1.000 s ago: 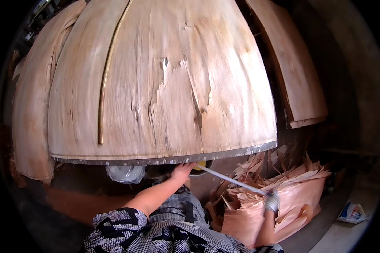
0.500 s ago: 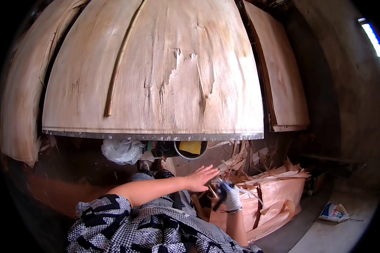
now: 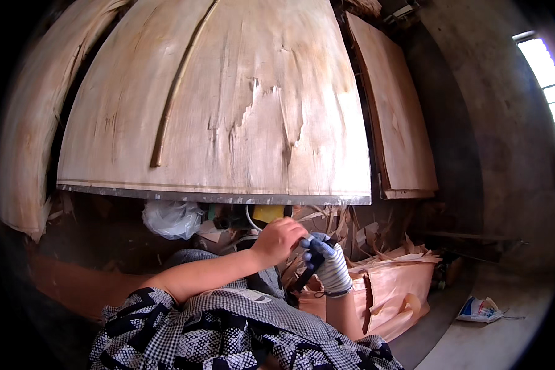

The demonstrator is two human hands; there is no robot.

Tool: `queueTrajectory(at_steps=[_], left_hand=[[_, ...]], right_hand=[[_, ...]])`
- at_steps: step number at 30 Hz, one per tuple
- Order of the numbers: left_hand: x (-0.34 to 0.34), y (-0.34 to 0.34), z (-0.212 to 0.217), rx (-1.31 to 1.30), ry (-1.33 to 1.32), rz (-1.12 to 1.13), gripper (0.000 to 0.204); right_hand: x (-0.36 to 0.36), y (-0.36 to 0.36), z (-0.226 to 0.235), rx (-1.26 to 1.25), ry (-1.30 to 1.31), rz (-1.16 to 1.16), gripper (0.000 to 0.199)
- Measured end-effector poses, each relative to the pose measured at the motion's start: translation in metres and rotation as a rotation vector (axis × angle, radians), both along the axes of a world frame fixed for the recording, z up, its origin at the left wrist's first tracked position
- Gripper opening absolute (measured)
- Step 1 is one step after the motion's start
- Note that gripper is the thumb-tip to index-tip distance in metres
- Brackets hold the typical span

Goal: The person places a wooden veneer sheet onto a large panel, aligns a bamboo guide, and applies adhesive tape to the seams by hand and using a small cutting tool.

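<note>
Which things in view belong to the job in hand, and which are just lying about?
Part of the job, it seems:
dark long object, kind unclear, held in the gloved right hand; the bare left hand is close by
perhaps the large wood sheet, untouched

Apparently lying about:
thin stick on the sheet
clear plastic bag
white-and-blue packet
</note>
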State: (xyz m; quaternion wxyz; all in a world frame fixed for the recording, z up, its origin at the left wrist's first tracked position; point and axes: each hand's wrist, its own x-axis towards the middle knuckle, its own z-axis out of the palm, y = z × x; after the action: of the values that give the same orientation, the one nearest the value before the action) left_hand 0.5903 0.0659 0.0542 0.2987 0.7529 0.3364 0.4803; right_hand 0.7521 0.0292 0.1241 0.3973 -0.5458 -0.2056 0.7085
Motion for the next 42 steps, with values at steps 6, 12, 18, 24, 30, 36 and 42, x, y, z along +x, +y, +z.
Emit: queueTrajectory(at_steps=[6, 12, 18, 24, 30, 36, 42], left_hand=[[0.046, 0.037, -0.008, -0.708, -0.1, -0.185, 0.019], [0.082, 0.127, 0.013, -0.576, 0.366, -0.437, 0.021], [0.019, 0.228, -0.038, -0.437, 0.75, 0.279, 0.053], [0.0, 0.256, -0.058, -0.369, 0.44, 0.296, 0.012], [-0.012, 0.229, -0.069, -0.343, 0.272, 0.465, 0.029], [-0.007, 0.21, -0.071, -0.194, 0.702, 0.205, 0.044], [0.007, 0.177, -0.071, -0.328, 0.602, 0.485, 0.046]], right_hand=[[0.042, 0.057, -0.019, 0.21, -0.14, 0.062, 0.048], [0.117, 0.122, -0.053, 0.095, 0.131, -0.026, 0.015], [0.184, 0.181, -0.039, 0.094, 0.072, -0.11, 0.021], [0.201, 0.201, -0.048, 0.092, -0.025, 0.006, 0.018], [0.197, 0.208, -0.045, 0.078, -0.196, 0.105, 0.027], [0.161, 0.233, -0.037, 0.131, -0.468, 0.39, 0.023], [0.122, 0.254, -0.052, 0.107, -0.47, 0.441, 0.014]])
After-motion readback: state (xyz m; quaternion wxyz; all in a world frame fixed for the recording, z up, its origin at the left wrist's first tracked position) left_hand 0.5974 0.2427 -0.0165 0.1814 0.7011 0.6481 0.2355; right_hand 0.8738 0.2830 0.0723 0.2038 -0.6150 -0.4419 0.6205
